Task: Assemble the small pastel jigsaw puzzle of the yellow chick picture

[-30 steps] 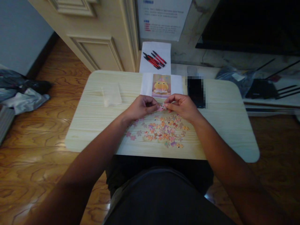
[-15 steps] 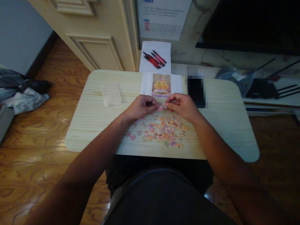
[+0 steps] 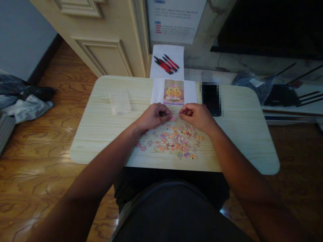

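My left hand [image 3: 157, 116] is closed in a pinch, with a pink jigsaw puzzle piece [image 3: 173, 118] at its fingertips. Facing it, a small gap away, my right hand [image 3: 194, 115] also has thumb and fingers pressed together; what sits between them is too small to make out. Loose jigsaw pieces [image 3: 176, 143] in orange, pink and purple lie spread on the table below both hands. Just beyond the hands is a printed picture [image 3: 174, 90] of a yellow cartoon figure, on white paper.
The pale wooden table [image 3: 101, 134] has rounded corners. On its left lies a whitish, see-through packet [image 3: 120, 102]; a dark phone [image 3: 212, 99], partly blurred, is at the back right. Several red and black pens [image 3: 166, 64] rest on white paper behind the table.
My hands have drawn slightly apart and a little nearer to me. The pink piece stays by my left fingertips. The loose pieces look much the same.
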A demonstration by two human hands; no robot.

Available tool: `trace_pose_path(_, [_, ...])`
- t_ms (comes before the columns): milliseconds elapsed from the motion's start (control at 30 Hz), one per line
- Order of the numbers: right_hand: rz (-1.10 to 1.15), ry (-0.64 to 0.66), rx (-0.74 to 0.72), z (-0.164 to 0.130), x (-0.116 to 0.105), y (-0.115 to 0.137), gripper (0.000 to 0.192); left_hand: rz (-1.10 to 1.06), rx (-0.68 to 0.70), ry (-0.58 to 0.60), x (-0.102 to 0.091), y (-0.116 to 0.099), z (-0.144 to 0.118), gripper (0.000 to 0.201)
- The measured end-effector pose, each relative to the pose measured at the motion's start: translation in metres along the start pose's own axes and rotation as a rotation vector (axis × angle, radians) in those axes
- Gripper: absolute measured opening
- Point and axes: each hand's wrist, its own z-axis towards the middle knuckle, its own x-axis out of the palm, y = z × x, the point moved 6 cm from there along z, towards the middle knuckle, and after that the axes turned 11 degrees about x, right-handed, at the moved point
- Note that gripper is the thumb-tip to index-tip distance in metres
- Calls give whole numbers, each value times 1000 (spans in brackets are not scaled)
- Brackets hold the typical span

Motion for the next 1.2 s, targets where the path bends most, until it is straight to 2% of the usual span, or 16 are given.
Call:
trace_pose_path(133, [-48,-43,-79,-4,-3,10,6,10,11,8,2,2,0,23])
trace_pose_path(300, [24,0,-138,-8,-1,21,14,-24,2,-11,2,2,0,22])
trace_pose_path(533, [32,-253,-96,-7,-21,17,19,-81,-32,-55,-1,1,-1,21])
trace_pose_path(667, [135,-300,-62,-5,-27,9,19,-15,7,-82,-4,2,-1,20])
trace_pose_path(833, [118,-264,-45,-5,-20,9,21,152,93,-23,-4,-1,2,15])
trace_pose_path(1000, [31,-197,-86,-7,-12,16,19,265,132,21,-2,-2,4,13])
trace_pose_path(1200, [-136,15,-211,-10,0,25,13,306,161,39,-1,0,5,12])
